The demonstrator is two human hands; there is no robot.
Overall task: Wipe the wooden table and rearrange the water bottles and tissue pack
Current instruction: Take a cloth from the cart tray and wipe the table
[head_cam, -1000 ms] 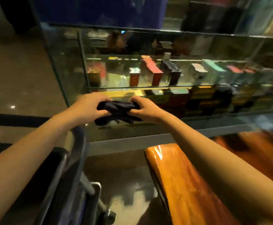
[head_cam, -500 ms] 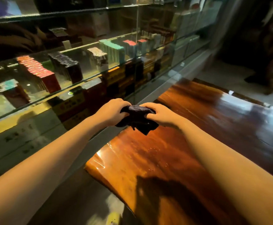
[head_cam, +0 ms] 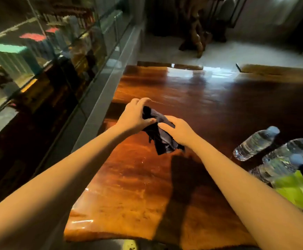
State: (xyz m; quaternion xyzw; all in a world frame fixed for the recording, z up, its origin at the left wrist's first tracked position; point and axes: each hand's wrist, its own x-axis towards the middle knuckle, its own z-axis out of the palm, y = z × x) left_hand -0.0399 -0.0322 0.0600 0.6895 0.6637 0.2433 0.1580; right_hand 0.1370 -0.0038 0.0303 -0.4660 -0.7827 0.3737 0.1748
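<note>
Both hands hold a dark cloth [head_cam: 160, 136] in the air above the glossy wooden table [head_cam: 132, 181]. My left hand [head_cam: 135, 116] grips its upper end with the fingers partly spread. My right hand [head_cam: 176, 130] pinches its middle, and the lower part hangs loose, casting a shadow on the wood. Three clear water bottles with pale blue caps stand at the right edge: the far one [head_cam: 255, 144], the middle one [head_cam: 291, 147] and the near one [head_cam: 276, 166]. A lime-green tissue pack [head_cam: 294, 192] lies in front of them, partly cut off by the frame.
A glass display case [head_cam: 44, 69] with coloured boxes on its shelves runs along the table's left side, bordered by a grey ledge [head_cam: 100, 107]. Beyond the far table edge is a pale floor with a dark carved wooden stand [head_cam: 195, 33].
The view has swung right, from the display case to the table, bringing the bottles and the tissue pack into sight. The bunched cloth now hangs partly unfolded between my hands.
</note>
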